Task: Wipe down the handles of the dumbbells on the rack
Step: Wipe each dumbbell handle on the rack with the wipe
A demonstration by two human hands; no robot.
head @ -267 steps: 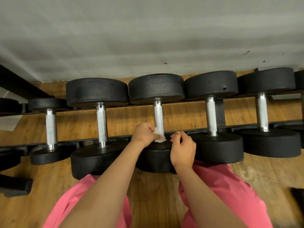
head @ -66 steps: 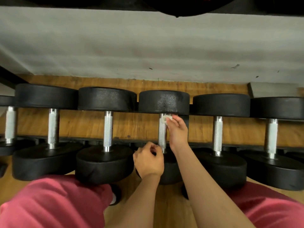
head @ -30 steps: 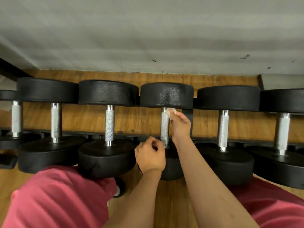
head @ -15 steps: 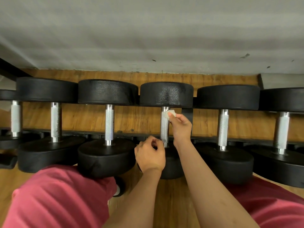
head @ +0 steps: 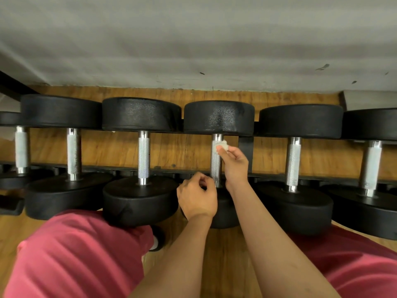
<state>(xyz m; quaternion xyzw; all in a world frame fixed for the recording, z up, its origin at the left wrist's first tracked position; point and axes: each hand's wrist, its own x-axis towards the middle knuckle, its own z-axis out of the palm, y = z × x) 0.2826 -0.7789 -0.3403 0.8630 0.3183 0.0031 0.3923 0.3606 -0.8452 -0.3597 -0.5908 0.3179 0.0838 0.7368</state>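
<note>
The right hand [head: 235, 166] is reaching over the front rail of the black metal rack [head: 120, 169] and pinching a small crumpled white wipe [head: 221, 145] between thumb and fingertips. It is pressing the wipe against the far end of the knurled silver handle [head: 215, 166], just below the smooth collar under the rear head. This handle belongs to the black round-headed dumbbell [head: 219, 118] that is lying across the rack's two rails at the middle of the visible row. Its rear head is sitting by the back edge and its front head is hanging past the front edge, mostly hidden behind the arms.

The left hand [head: 196, 196] is hovering at the front edge of the rack, just beside the near end of the same handle. Its fingers are curling in toward the palm with the thumb lying against the forefinger, and nothing is showing inside them. Whether a fingertip is touching the metal cannot be told.

A black dumbbell with a silver handle [head: 140, 114] is lying just to the left on the rails, and a slightly larger one [head: 300, 121] is lying just to the right. More are trailing off toward both ends of the rack. A black upright bracket [head: 246, 145] is standing behind the right hand, between the rails.

The person is crouching close to the front edge, with knees in red shorts [head: 75, 254] spreading to either side of the arms over a brown wooden floor [head: 225, 265]. A grey wall [head: 193, 39] is running behind the rack.
</note>
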